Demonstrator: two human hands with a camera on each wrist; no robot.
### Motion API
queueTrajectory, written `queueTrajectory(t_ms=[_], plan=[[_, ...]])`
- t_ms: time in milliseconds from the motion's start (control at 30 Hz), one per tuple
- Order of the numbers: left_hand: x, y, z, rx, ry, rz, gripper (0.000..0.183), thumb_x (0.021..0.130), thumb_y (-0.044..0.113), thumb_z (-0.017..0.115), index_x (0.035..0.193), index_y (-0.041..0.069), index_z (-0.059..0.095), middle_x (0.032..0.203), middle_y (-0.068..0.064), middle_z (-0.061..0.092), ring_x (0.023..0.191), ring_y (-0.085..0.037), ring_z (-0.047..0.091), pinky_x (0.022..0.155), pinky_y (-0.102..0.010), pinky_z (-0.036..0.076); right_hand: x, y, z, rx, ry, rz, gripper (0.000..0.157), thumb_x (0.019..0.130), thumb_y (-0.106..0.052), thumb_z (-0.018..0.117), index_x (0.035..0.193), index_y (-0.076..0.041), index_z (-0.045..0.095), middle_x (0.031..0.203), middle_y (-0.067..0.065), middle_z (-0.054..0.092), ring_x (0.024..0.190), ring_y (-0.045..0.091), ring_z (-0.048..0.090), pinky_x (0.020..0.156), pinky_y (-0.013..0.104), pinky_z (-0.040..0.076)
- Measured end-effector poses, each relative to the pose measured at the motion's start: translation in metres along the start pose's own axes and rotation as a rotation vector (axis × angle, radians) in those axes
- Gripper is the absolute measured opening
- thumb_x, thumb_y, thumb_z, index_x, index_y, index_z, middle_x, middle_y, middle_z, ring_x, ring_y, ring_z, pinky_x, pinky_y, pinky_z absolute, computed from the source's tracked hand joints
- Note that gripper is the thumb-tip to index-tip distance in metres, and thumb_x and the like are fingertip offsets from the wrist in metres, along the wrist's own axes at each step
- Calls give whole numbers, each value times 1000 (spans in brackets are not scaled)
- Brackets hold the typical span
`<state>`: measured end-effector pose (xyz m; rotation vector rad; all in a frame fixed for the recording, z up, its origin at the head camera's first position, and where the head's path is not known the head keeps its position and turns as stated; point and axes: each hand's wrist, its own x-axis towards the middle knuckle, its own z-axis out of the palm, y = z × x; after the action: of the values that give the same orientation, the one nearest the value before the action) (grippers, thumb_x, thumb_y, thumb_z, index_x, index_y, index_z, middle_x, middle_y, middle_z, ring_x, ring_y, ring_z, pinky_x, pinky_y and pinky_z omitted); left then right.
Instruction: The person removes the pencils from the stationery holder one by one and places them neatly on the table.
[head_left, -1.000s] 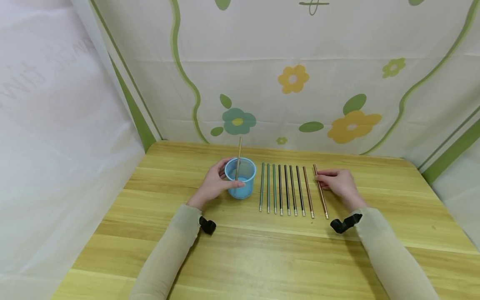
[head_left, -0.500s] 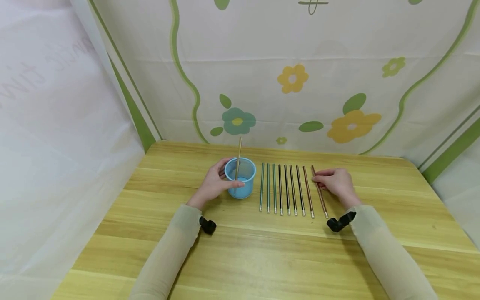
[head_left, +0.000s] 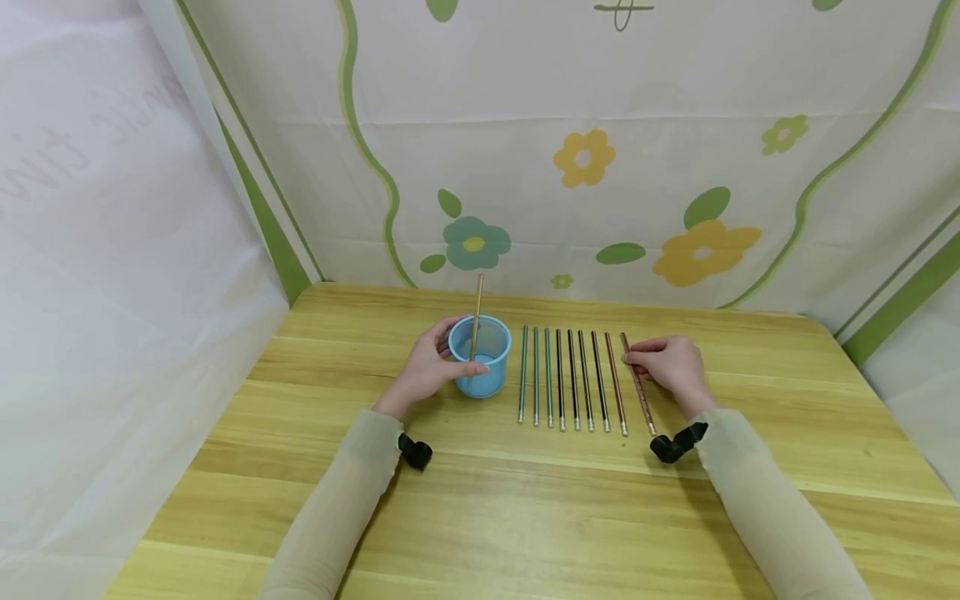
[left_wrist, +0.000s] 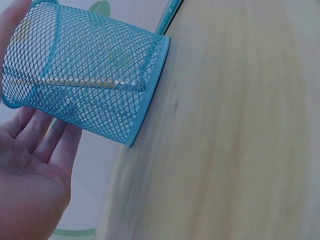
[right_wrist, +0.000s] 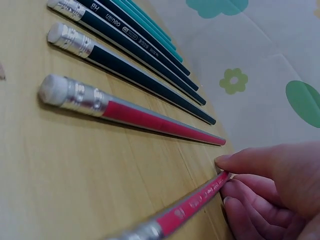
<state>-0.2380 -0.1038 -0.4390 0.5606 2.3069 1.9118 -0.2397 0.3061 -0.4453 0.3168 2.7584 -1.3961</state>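
Observation:
My left hand [head_left: 423, 372] holds a blue mesh pencil cup [head_left: 491, 381], thumb on the near side and fingers round the far left side. One gold-coloured pencil [head_left: 478, 304] leans inside the cup, its eraser end down. At the right end of a row of pencils, my right hand [head_left: 672, 367] pinches a red pencil [right_wrist: 192, 204] near its far end between thumb and fingers. That pencil lies slanted, its white eraser end towards me. A second red pencil [right_wrist: 155, 122] lies just left of it, untouched.
Several black pencils [head_left: 573, 375] and some green pencils [head_left: 536, 379] lie side by side between cup and red pencils, erasers towards me. The wooden table [head_left: 525, 517] ends at a flower-printed cloth [head_left: 525, 167] behind. Another cloth [head_left: 112, 292] hangs at the left.
My right hand has shifted slightly left, and the far end of the pinched red pencil has moved left with it. The left hand and cup have stayed put.

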Motion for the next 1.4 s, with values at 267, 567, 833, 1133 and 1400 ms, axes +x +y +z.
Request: queueTrajectory(t_ms=[267, 567, 833, 1133, 1400], plan=[[1, 1, 0, 6, -18, -19, 83, 81, 7, 87, 151, 5, 43, 144, -18, 53, 128, -32, 53, 110, -45, 40, -1, -1, -2, 12, -7, -2, 36, 92, -24, 78, 114, 4, 74, 92, 11, 75, 74, 16, 71, 63, 26, 58], [1, 2, 0, 7, -16, -24, 84, 82, 6, 86, 152, 4, 41, 144, -18, 53, 130, -33, 52, 111, -44, 39, -2, -1, -2, 29, -9, -5, 38, 92, -26, 78, 115, 3, 74, 96, 13, 75, 77, 18, 72, 65, 28, 59], [0, 1, 0, 1, -1, -1, 79, 81, 12, 89, 148, 9, 47, 140, -13, 57, 126, -28, 55, 110, -43, 41, -3, 0, -2, 57, -10, -17, 39, 93, -25, 77, 118, 4, 72, 97, 14, 75, 77, 17, 72, 66, 28, 59], [0, 1, 1, 11, 4, -1, 79, 80, 14, 90, 147, 11, 49, 138, -10, 58, 124, -23, 56, 108, -40, 43, -8, -1, -5, 139, -27, -7, 46, 93, -27, 77, 126, 4, 68, 115, 21, 70, 84, 17, 73, 73, 29, 60], [0, 1, 0, 17, 5, -9, 80, 79, 16, 90, 147, 12, 48, 137, -6, 58, 125, -23, 55, 108, -40, 42, -15, -10, -9, 185, -34, -1, 55, 94, -34, 76, 134, 2, 63, 120, 20, 68, 98, 25, 70, 81, 32, 59]])
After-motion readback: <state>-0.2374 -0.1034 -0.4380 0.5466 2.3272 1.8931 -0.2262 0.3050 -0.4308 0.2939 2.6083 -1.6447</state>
